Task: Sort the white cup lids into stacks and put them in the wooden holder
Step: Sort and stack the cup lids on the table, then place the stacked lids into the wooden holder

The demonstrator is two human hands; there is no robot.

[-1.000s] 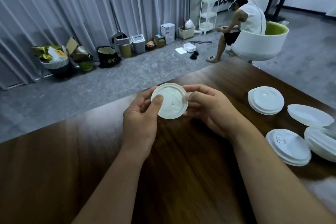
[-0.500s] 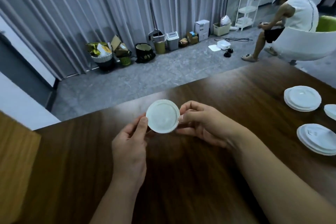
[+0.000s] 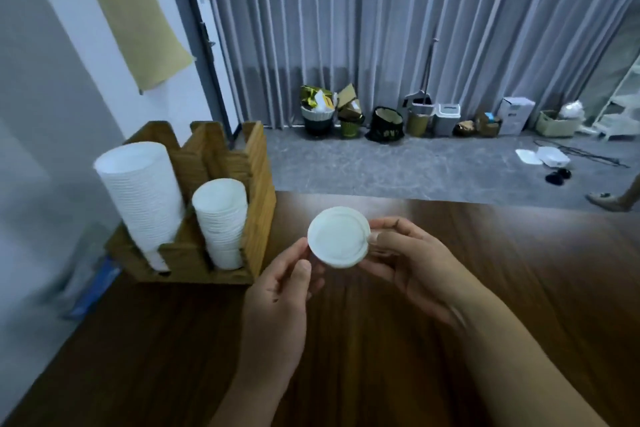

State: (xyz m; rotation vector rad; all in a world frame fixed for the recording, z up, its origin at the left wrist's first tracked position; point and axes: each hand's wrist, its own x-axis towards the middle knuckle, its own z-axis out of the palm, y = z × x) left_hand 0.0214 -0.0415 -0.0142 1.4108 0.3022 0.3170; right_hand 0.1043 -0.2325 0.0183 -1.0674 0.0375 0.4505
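Both forearms bare, reaching fwd from the bottom edge, converging toward centre. Left hand w/ back to the camera, fingers curled loosely, thumb and fingertips up at the left edge of the lid. Right hand turned palm-in, thumb on top, fingers underneath, pinching the lid's right rim. Wrists roughly level, hands close together, raised off the counter. Right wrist slightly blurred.

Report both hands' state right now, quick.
Left hand: fingertips touch the lower left edge of the white lid, steadying it.
Right hand: closed on the lid's right edge, pinching it between thumb and fingers.
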